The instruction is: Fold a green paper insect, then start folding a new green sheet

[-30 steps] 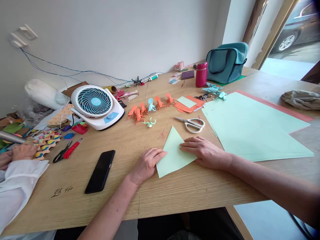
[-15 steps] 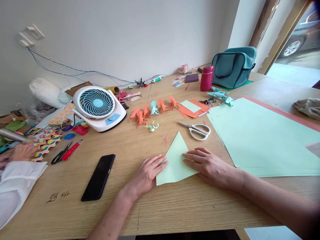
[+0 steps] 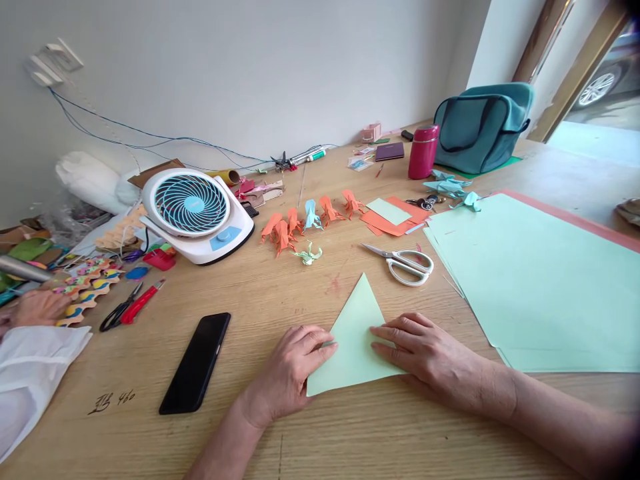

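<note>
A folded sheet of pale green paper [image 3: 356, 347], triangular with its point facing away from me, lies on the table in front of me. At its left edge my left hand [image 3: 295, 363] grips it, fingers curled over the top and the thumb out of sight. My right hand [image 3: 425, 350] holds the right edge, its fingertips resting on the paper's face. Beyond the point lie white-handled scissors [image 3: 407, 265]. A small light green origami figure [image 3: 309, 254] stands behind, near several orange origami figures [image 3: 281, 233] and a blue one [image 3: 313, 215].
Large green sheets [image 3: 540, 287] cover the right side. On the left are a black phone [image 3: 196, 363], a white fan [image 3: 200, 213], a red cutter [image 3: 143, 303] and a co-worker's hand [image 3: 40, 307]. A pink flask [image 3: 424, 153] and a teal bag [image 3: 483, 130] stand at the back right.
The view has shifted a little, so the hands and paper appear slightly lower. Both hands keep their hold on the green paper, and its triangular shape looks the same.
</note>
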A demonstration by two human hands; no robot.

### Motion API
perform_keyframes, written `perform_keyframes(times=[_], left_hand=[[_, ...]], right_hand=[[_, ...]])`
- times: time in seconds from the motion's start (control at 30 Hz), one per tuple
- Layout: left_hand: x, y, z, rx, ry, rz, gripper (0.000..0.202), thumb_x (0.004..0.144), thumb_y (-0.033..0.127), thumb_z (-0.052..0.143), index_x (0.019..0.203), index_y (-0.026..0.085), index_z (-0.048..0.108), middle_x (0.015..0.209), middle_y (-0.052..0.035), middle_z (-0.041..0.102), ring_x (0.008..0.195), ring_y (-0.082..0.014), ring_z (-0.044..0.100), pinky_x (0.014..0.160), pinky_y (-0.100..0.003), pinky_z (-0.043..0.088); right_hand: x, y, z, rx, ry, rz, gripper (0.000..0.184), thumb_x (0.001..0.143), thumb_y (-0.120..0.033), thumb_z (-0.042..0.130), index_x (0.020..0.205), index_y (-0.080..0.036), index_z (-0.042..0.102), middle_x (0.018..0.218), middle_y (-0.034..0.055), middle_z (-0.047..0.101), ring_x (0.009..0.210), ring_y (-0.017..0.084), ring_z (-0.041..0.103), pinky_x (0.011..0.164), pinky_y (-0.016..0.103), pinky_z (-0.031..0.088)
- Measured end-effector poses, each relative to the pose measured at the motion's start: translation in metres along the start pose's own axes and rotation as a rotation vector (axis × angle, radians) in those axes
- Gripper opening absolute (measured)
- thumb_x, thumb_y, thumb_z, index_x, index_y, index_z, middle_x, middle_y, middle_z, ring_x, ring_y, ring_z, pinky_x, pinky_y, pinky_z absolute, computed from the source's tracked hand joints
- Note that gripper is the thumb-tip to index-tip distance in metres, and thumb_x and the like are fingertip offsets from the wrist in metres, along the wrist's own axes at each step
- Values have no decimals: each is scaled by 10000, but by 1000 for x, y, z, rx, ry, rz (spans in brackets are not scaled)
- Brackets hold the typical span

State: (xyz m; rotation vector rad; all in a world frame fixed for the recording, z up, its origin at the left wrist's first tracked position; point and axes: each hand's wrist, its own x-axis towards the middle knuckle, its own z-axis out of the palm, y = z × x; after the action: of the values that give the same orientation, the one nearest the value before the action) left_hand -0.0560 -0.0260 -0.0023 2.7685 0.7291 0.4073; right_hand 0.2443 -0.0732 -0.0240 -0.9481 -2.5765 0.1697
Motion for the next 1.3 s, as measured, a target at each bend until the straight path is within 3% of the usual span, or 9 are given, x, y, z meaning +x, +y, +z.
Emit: perform_keyframes(times=[0.2, 0.37, 0.5, 0.63, 0.7, 0.83, 1.03, 1.17, 1.3], left_hand=[[1, 3, -3, -88, 32, -79, 342, 944, 445, 563, 1124, 198, 716, 1027, -114, 697, 917, -239, 599, 810, -391, 495], [1, 3, -9, -158, 36, -135, 353, 939, 487, 571, 1075, 201, 728, 1014, -106, 720, 904, -230, 637, 818, -377, 506], [2, 8, -27, -163, -72, -188, 322, 907, 408, 648, 1176, 237, 695, 1045, -83, 757, 951, -237, 691, 855, -368, 525], [17, 25, -43, -32, -199, -181, 302, 872, 376, 697, 1147, 252, 690, 920, -44, 754, 860, -236, 690, 815, -368, 512], [29, 35, -44, 34, -231, -155, 218, 878, 363, 695, 1065, 251, 699, 922, -42, 738, 890, -243, 671, 840, -376, 494], [48, 43, -35, 81, -327, -133, 50, 910, 255, 653, 901, 208, 668, 897, -33, 711, 853, -217, 672, 754, -321, 480], [57, 25, -25, -137, -315, -189, 125, 906, 168, 613, 836, 215, 705, 869, -20, 708, 813, -193, 685, 704, -273, 461], [58, 8, -24, -268, -321, -261, 112, 901, 257, 635, 904, 233, 744, 926, -21, 728, 830, -204, 666, 723, -274, 443], [60, -5, -23, -442, -325, -367, 182, 888, 317, 619, 807, 210, 742, 778, -10, 684, 700, -174, 594, 620, -252, 388]], right_hand=[[3, -3, -2, 101, -22, 93, 288, 954, -204, 528, 1207, -179, 663, 1342, 129, 641, 1067, 282, 611, 919, 456, 470], [5, -3, -4, 171, -19, 130, 266, 974, -216, 507, 1186, -201, 667, 1322, 114, 647, 1067, 270, 608, 920, 442, 461], [5, -3, -4, 202, -11, 142, 255, 968, -211, 524, 1180, -210, 666, 1312, 111, 648, 1064, 259, 607, 934, 441, 458], [5, -3, -4, 212, -16, 160, 258, 957, -199, 528, 1173, -213, 668, 1313, 114, 647, 1057, 263, 609, 925, 446, 464], [5, -4, -4, 215, -20, 171, 268, 956, -188, 520, 1178, -211, 669, 1310, 117, 647, 1056, 267, 610, 921, 449, 466], [6, -3, -5, 221, -14, 181, 277, 964, -192, 509, 1190, -211, 667, 1305, 117, 650, 1070, 263, 617, 919, 443, 476], [7, -1, -6, 235, 28, 197, 265, 999, -234, 477, 1147, -201, 696, 1234, 128, 689, 1035, 259, 655, 913, 445, 490], [9, 3, -8, 295, 48, 258, 237, 1007, -237, 469, 1104, -200, 682, 1171, 114, 700, 1010, 240, 666, 900, 413, 499], [12, 6, -7, 326, 91, 374, 212, 1011, -276, 462, 1085, -180, 635, 973, 98, 714, 855, 220, 669, 788, 368, 518]])
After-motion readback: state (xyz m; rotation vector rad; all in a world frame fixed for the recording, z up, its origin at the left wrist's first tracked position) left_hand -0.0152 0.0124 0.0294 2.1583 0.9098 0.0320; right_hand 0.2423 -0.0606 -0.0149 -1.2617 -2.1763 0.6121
